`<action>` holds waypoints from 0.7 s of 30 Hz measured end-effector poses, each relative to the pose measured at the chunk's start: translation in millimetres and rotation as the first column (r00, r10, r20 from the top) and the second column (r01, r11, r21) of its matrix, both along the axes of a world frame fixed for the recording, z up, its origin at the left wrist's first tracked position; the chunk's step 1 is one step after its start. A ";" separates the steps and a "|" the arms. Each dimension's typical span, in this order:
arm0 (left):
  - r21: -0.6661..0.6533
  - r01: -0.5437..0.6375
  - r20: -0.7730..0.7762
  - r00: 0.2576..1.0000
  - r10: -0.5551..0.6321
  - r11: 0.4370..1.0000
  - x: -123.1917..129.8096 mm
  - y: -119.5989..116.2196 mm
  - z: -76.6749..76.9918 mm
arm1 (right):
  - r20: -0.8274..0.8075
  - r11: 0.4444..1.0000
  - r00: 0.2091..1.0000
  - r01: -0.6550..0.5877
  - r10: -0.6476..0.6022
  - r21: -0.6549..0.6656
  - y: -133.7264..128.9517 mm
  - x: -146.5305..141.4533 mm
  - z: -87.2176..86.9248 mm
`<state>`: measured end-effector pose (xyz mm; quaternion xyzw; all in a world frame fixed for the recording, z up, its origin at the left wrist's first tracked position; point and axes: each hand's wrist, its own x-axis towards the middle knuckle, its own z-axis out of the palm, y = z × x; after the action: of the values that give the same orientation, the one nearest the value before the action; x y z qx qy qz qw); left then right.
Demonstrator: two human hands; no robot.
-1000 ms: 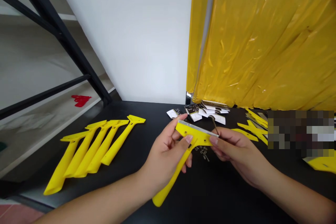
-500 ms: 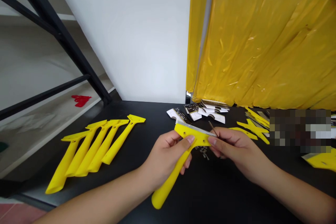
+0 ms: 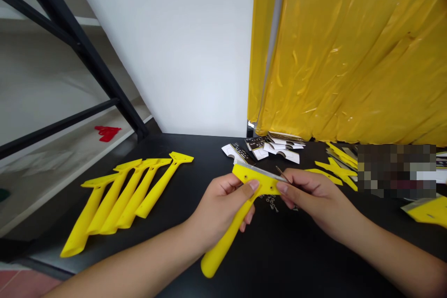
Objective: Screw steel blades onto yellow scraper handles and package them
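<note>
My left hand (image 3: 226, 205) is wrapped round the neck of a yellow scraper (image 3: 223, 247), thumb on its face. A grey metal blade (image 3: 258, 169) runs along the scraper's upper edge, and two small holes show in the head. At the head's right end, my right hand (image 3: 310, 193) pinches the corner between thumb and fingers. A thin metal rod (image 3: 282, 173) sticks up from behind those fingers; its lower end is hidden. Small metal pieces (image 3: 271, 202) lie on the black table (image 3: 279, 260) just behind the scraper.
Several yellow handles (image 3: 115, 200) lie in a row at left. Black-and-white cards (image 3: 256, 148) are piled at the back. More yellow scrapers (image 3: 338, 167) lie at right, beside a blurred patch. A black rack frame (image 3: 87, 56) stands at far left, holding a red item (image 3: 108, 133).
The thin rod by my right hand has tilted slightly and its top sits a little lower and further left. Both hands keep their grip and almost the same place.
</note>
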<state>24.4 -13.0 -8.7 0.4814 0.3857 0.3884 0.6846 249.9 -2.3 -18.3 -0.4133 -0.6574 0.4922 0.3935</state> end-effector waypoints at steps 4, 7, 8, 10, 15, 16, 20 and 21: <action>0.002 0.025 -0.002 1.000 -0.025 1.000 -0.3 1.1 -0.9 | 0.000 1.000 1.000 -0.017 0.017 0.014 1.2 1.5 -3.9; -0.016 0.041 0.013 0.999 -0.040 0.999 -0.2 3.4 -1.1 | 0.043 0.999 0.999 -0.030 0.030 0.015 0.9 1.7 -2.2; -0.027 0.039 0.022 0.999 -0.039 0.999 -0.1 4.3 -1.1 | 0.072 0.999 0.997 -0.030 0.029 0.016 0.8 1.9 -0.8; -0.048 0.030 0.042 0.999 -0.028 0.998 0.0 6.0 -1.3 | 0.149 1.000 0.989 -0.008 0.004 0.029 1.3 3.2 1.6; -0.105 -0.005 0.076 0.997 0.013 0.995 -0.1 7.6 -1.9 | 0.320 0.984 0.934 0.125 -0.161 0.129 11.0 15.6 -6.5; -0.111 -0.015 0.074 0.997 0.024 0.994 0.0 7.8 -1.9 | 0.368 0.974 0.911 0.126 -0.188 0.186 14.4 18.8 -10.2; -0.120 -0.045 0.072 0.996 0.054 0.992 0.3 8.9 -1.9 | 0.552 0.888 0.811 -0.092 -0.196 0.451 25.9 26.5 -22.4; -0.120 -0.049 0.073 0.996 0.058 0.992 0.4 9.3 -2.1 | 0.599 0.865 0.780 -0.163 -0.182 0.475 27.5 26.6 -24.3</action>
<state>24.8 -3.7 -10.8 0.4143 0.3942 0.4012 0.7155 276.5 25.2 -42.6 -0.4391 -0.8525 0.1363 0.2489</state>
